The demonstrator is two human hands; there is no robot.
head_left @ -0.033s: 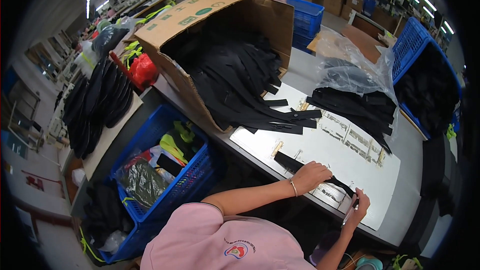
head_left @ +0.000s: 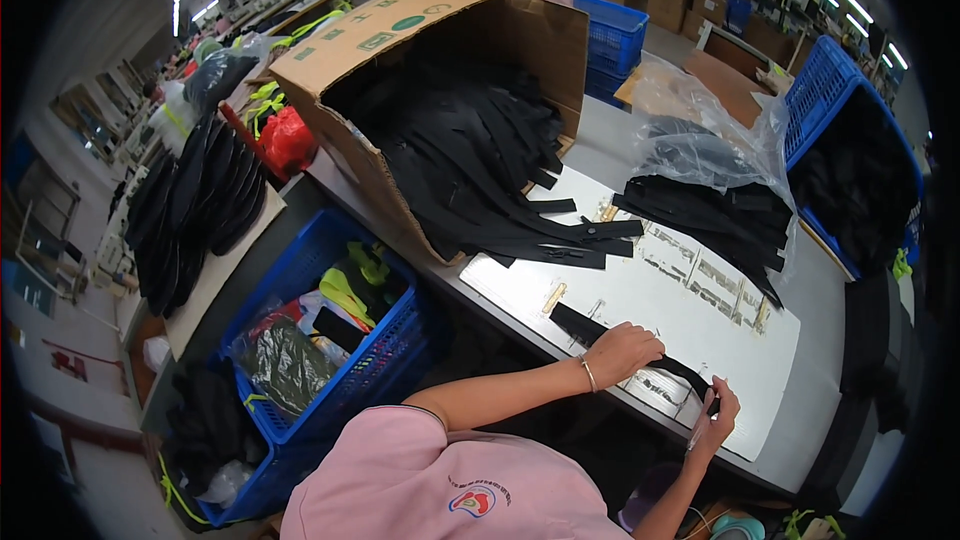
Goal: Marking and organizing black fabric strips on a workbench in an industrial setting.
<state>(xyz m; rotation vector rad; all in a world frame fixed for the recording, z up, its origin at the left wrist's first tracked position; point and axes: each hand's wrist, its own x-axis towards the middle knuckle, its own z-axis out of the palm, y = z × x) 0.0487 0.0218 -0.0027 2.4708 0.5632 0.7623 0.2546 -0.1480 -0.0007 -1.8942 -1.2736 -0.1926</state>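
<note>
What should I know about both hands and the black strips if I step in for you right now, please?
Left hand: pressed flat on one long black fabric strip lying on the white work table.
Right hand: pinching the strip's other end at the table's near edge.
Supply: a tipped brown cardboard box spills more black strips onto the table; another black pile lies by a clear plastic bag.
Done: one strip laid out.
Left: the strips in the box and the pile are untouched.
</note>
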